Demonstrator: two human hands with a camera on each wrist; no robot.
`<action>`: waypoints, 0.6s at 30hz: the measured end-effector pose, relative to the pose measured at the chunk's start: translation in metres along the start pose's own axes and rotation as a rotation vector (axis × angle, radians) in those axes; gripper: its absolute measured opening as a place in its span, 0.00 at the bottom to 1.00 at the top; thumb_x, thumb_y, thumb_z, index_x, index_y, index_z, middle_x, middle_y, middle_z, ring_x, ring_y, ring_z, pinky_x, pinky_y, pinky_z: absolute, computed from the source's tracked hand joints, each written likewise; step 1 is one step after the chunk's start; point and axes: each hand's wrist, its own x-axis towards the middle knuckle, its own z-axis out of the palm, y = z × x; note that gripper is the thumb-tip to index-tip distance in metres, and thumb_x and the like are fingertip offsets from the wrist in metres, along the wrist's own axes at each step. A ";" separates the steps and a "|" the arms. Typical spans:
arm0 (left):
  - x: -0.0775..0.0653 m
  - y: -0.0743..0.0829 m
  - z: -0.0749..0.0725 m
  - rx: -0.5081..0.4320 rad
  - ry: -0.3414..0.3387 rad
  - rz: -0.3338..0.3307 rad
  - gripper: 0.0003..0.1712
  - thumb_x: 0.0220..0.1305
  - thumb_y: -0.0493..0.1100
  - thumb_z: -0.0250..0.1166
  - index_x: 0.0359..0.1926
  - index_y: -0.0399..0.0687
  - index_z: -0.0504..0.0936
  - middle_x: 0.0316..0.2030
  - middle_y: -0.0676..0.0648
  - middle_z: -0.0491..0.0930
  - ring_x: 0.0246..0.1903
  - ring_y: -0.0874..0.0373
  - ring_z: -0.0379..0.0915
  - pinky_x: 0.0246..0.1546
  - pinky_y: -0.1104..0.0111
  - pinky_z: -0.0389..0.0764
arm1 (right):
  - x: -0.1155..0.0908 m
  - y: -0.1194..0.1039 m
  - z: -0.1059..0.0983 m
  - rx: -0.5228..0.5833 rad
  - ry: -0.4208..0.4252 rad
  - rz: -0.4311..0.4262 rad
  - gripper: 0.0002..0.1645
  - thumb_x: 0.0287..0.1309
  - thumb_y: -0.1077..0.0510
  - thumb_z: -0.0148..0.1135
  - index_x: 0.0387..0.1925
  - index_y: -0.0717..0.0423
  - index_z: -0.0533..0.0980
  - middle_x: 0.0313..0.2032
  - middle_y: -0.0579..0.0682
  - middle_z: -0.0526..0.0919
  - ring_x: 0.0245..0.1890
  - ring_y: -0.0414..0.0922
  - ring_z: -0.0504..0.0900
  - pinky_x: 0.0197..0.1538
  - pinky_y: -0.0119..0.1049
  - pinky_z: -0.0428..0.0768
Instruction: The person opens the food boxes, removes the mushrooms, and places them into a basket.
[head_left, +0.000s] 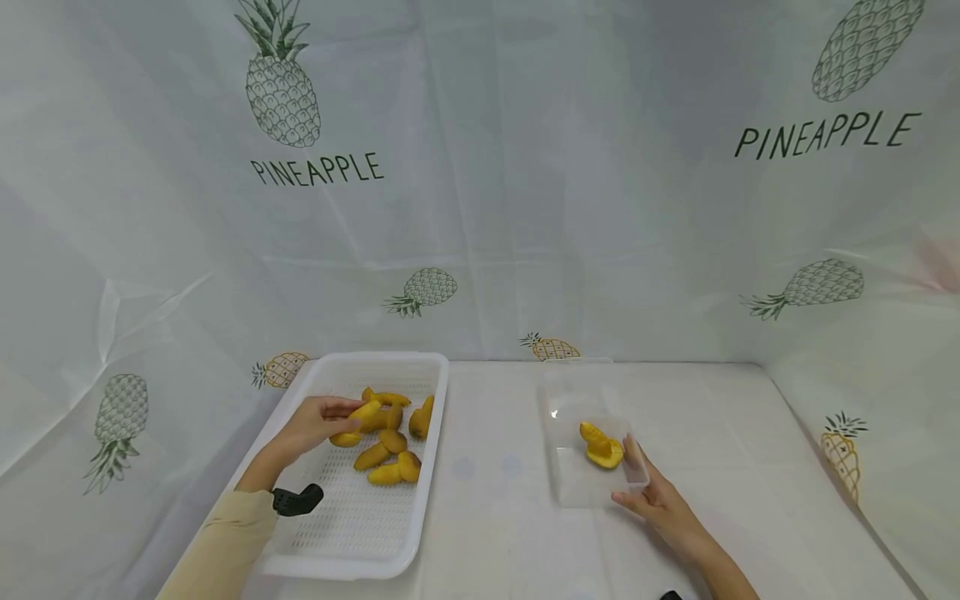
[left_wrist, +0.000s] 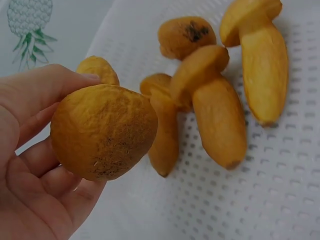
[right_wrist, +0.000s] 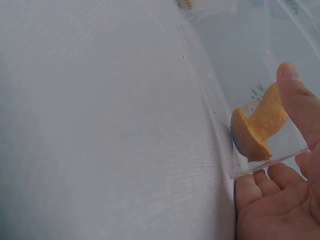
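Note:
My left hand [head_left: 315, 427] is over the left part of the white basket, gripping a yellow mushroom [left_wrist: 104, 134]. Its rounded cap, with a dark speckled patch, faces the left wrist camera, and part of the stem shows behind. Several more yellow mushrooms [left_wrist: 220, 117] with thick stems lie in the basket [head_left: 360, 569]. My right hand [head_left: 663, 504] holds a clear plastic box [head_left: 581, 487] by its right end, the thumb along the near side and the fingers at the end wall. One yellow mushroom [right_wrist: 257, 125] lies inside that box, toward its right end.
Both containers are on a white-covered table [head_left: 495, 533], the basket at left, the box right of the middle. A clear lid-like panel [head_left: 577, 383] stands behind the box. A pineapple-print sheet [head_left: 510, 208] hangs behind and at the sides.

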 end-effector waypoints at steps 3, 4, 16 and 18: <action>-0.002 -0.007 0.000 0.005 -0.003 -0.010 0.26 0.65 0.42 0.70 0.59 0.31 0.79 0.53 0.35 0.81 0.51 0.46 0.79 0.43 0.71 0.82 | 0.000 0.000 0.000 -0.005 0.001 0.005 0.55 0.66 0.60 0.63 0.79 0.55 0.38 0.77 0.62 0.38 0.74 0.62 0.37 0.60 0.10 0.49; -0.002 -0.010 0.000 -0.001 -0.002 -0.011 0.26 0.65 0.42 0.70 0.59 0.31 0.79 0.52 0.35 0.81 0.50 0.45 0.79 0.42 0.71 0.82 | 0.000 0.000 0.000 -0.008 0.004 0.006 0.55 0.66 0.60 0.64 0.79 0.55 0.38 0.77 0.62 0.38 0.74 0.63 0.37 0.60 0.10 0.49; -0.003 -0.030 0.007 0.127 -0.009 0.045 0.19 0.64 0.35 0.69 0.53 0.27 0.80 0.46 0.36 0.83 0.45 0.46 0.79 0.38 0.72 0.81 | -0.001 -0.001 0.001 -0.017 0.012 0.022 0.55 0.66 0.59 0.64 0.80 0.49 0.39 0.77 0.61 0.39 0.74 0.63 0.37 0.59 0.11 0.50; -0.002 -0.034 0.007 0.141 -0.020 0.053 0.18 0.64 0.35 0.68 0.52 0.27 0.80 0.45 0.36 0.83 0.44 0.47 0.79 0.38 0.72 0.81 | -0.001 0.000 0.000 -0.006 0.011 0.023 0.55 0.66 0.59 0.64 0.80 0.48 0.39 0.77 0.61 0.39 0.74 0.62 0.37 0.59 0.11 0.50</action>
